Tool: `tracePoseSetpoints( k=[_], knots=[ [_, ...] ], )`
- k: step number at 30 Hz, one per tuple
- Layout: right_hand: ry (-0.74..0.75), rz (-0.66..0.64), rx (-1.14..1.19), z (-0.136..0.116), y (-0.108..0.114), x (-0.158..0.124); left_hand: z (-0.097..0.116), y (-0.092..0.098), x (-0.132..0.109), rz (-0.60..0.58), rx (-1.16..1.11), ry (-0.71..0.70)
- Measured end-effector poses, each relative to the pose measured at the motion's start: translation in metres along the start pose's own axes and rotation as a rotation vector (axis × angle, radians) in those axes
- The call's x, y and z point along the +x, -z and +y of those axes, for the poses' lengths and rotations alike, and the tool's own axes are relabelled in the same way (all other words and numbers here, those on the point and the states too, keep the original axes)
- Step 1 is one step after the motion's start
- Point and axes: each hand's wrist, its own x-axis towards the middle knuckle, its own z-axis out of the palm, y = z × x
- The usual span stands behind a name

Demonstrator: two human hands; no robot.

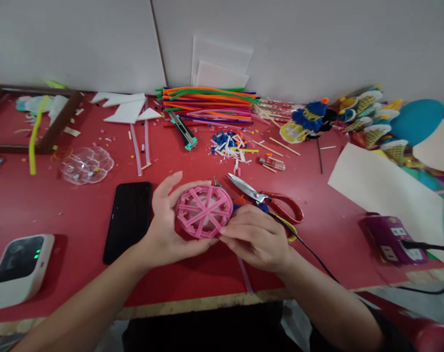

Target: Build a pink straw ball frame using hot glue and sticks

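Observation:
A round pink spoked piece (205, 212), like a small wheel or basket, is held above the red table. My left hand (166, 220) curves around its left side, with the thumb below and fingers behind. At its lower right rim, my right hand (256, 234) pinches with thumb and forefinger; the fingers touch the rim, and whatever small thing may be between them is hidden. Just behind my right hand lie open scissors with red handles (285, 205) and a blue tool, partly covered, with a black cable.
A black phone (128, 222) lies left of my hands, a white device (22, 266) farther left. Behind are a cutter (183, 131), colourful pipe cleaners (209, 105) and scraps (231, 144). A purple power socket (393, 239) sits right, near the table edge (192, 305).

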Motion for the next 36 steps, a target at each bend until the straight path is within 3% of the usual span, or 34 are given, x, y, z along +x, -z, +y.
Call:
tracePoseSetpoints(
  k=[3,6,19,25,28,33,36],
  knots=[
    [-0.005,0.050,-0.017,0.000,-0.001,0.001,0.002,0.000,0.003,-0.054,-0.100,-0.029],
    [0.003,0.070,-0.023,0.000,-0.002,0.001,0.002,0.001,0.005,-0.032,-0.134,-0.079],
    [-0.130,0.104,-0.064,-0.001,0.007,0.001,0.001,0.006,0.002,-0.034,0.012,-0.164],
    [-0.143,0.097,-0.013,0.000,0.004,-0.001,0.005,0.001,0.001,0.049,-0.075,-0.142],
    [-0.184,0.106,0.024,0.000,0.003,-0.005,0.008,0.001,-0.002,0.109,0.005,-0.080],
    [-0.276,0.085,0.095,0.001,0.002,-0.012,0.007,0.003,-0.007,0.059,-0.002,0.015],
    [-0.355,0.069,0.129,0.002,0.001,-0.015,0.005,0.004,-0.006,0.059,-0.021,-0.033]
  ],
)
